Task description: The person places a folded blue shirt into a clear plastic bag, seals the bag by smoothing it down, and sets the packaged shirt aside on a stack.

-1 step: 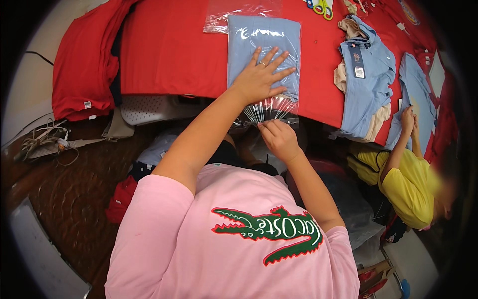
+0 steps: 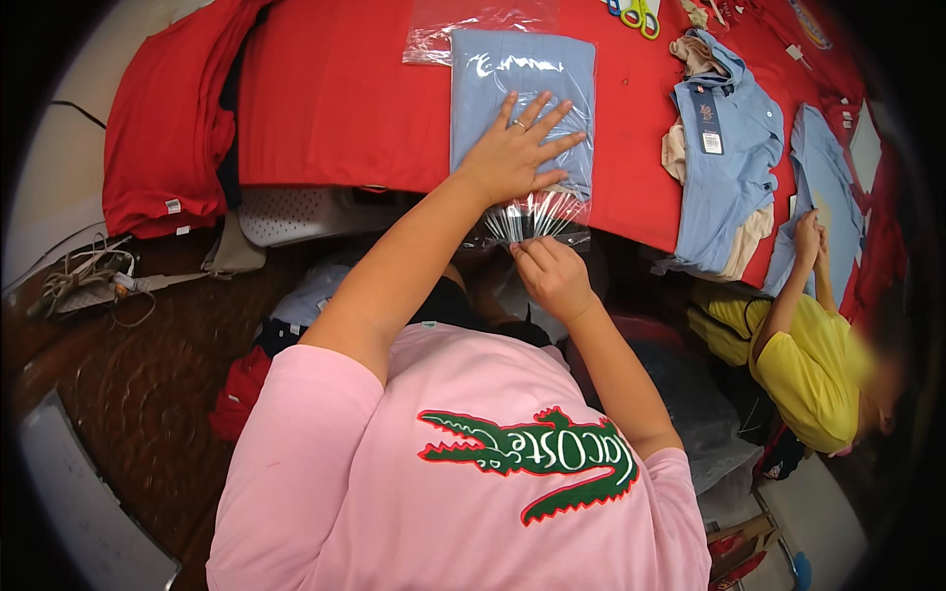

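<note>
The folded light blue shirt in its clear plastic bag (image 2: pixel 522 94) is lying on the red desk (image 2: pixel 335 108), near its front edge. My left hand (image 2: pixel 514 158) is pressing flat on it, fingers spread, while my right hand (image 2: pixel 550 276) is pinching the bag's open end. Beside me, a person in yellow (image 2: pixel 803 369) is handling another blue shirt (image 2: pixel 724 158).

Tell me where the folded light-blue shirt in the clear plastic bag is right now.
In the head view, the folded light-blue shirt in the clear plastic bag lies top centre on the red table cover, under the left hand.
</note>
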Tool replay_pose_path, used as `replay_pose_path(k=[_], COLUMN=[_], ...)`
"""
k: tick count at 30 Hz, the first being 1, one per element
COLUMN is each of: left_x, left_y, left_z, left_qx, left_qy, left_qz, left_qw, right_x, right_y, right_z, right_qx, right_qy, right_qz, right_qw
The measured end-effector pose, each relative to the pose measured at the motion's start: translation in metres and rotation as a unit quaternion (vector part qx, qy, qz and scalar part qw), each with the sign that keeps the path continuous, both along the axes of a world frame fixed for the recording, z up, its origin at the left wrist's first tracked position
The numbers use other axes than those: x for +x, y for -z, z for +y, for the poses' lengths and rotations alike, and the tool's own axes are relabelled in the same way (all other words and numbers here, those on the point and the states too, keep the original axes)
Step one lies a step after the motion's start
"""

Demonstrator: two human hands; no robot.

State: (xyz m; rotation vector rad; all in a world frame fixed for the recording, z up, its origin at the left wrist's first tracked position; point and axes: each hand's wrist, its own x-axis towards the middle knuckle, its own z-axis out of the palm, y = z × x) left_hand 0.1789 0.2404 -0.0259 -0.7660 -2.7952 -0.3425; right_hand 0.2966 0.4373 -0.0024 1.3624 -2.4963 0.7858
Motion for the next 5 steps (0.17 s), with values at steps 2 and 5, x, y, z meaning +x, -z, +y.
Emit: replay_pose_path(k=[2,5], left_x=[-0.001,-0.002], left_y=[0.0,0.001], left_z=[0.001,0.0], left_qx=[-0.012,0.009], left_qy=[-0.001,0.007], left_qz=[0.0,-0.009], left_qw=[1.0,1.0], right_x=[0.005,0.022], right_y=[-0.007,-0.006], right_z=[0.004,0.014], right_qx=[0.008,0.013], right_qy=[-0.029,0.018], right_qz=[0.014,0.006], right_qw=[0.999,1.0])
